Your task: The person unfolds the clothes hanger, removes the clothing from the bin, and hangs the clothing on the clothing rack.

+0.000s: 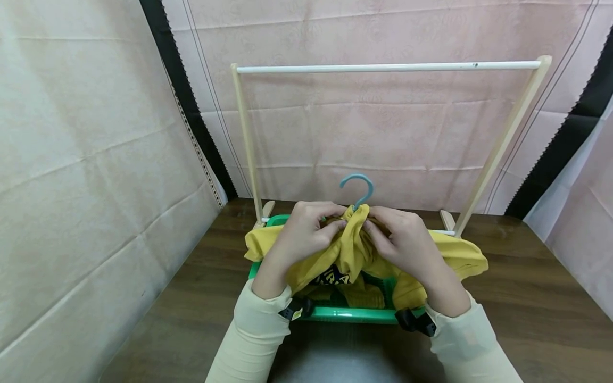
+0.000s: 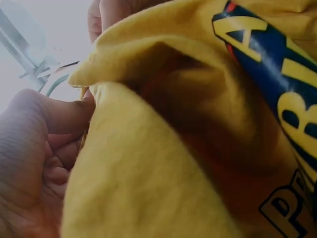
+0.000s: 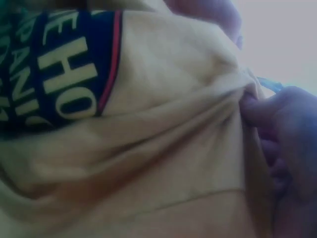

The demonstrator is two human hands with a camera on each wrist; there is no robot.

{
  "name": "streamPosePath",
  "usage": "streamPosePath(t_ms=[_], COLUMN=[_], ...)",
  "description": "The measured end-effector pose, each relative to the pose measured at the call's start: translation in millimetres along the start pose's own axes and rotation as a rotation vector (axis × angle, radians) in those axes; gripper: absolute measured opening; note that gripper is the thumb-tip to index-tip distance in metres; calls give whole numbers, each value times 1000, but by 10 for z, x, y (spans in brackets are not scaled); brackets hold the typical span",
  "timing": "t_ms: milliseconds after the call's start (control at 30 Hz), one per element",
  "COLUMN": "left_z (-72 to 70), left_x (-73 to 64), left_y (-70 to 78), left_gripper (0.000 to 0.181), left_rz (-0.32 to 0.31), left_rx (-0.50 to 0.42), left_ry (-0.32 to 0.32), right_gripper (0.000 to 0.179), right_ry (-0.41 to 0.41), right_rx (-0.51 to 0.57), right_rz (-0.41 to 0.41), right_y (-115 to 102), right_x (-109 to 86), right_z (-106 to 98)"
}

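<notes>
A yellow printed shirt (image 1: 351,244) hangs bunched between both hands, its dark lettered print partly folded under. From its neckline rises the blue hook of a hanger (image 1: 367,186); the rest of the hanger is hidden by cloth. My left hand (image 1: 313,229) pinches the fabric just left of the hook, thumb in front, as the left wrist view shows up close. On the other side, my right hand (image 1: 399,236) pinches the neckline between thumb and fingers. The sleeves spread out left and right over a green basket (image 1: 354,315).
Behind the basket stands a rack with a white top rail (image 1: 383,68) and pale wooden posts (image 1: 503,143). More yellow cloth (image 1: 361,295) lies in the basket. Everything is on a brown wooden table (image 1: 191,298), with pale fabric walls (image 1: 96,159) at the back and sides.
</notes>
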State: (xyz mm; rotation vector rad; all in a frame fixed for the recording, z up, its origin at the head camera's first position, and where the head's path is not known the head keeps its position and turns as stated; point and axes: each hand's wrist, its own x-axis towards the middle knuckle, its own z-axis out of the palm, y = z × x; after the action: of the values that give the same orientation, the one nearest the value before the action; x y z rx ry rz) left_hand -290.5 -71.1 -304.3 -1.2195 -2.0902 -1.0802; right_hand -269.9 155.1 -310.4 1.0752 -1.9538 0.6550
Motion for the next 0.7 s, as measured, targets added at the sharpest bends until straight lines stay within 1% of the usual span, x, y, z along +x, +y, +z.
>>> streamPosePath(t_ms=[100, 267, 333, 467, 533, 633, 700], left_z=[-14, -31, -37, -48, -57, -74, -81], left_x=[-4, -14, -18, -24, -28, -33, -34], left_y=[0, -3, -6, -21, -24, -28, -27], left_gripper=[14, 13, 13, 13, 12, 12, 11], left_rz=[-8, -35, -41, -42, -43, -35, -28], left_rx=[2, -18, -22, -15, -8, 0, 0], left_ry=[-14, -54, -61, -53, -44, -27, -18], right_gripper=[24, 29, 30, 31, 29, 24, 22], right_ry=[-48, -198, -240, -273, -290, -340, -364], right_rx=[15, 59, 81, 112, 114, 75, 44], right_rz=[15, 73, 85, 103, 128, 182, 203], right_y=[0, 47, 65, 94, 106, 135, 158], right_x=[-10, -53, -60, -69, -75, -99, -115], right_z=[-53, -199, -255, -356, -409, -483, -515])
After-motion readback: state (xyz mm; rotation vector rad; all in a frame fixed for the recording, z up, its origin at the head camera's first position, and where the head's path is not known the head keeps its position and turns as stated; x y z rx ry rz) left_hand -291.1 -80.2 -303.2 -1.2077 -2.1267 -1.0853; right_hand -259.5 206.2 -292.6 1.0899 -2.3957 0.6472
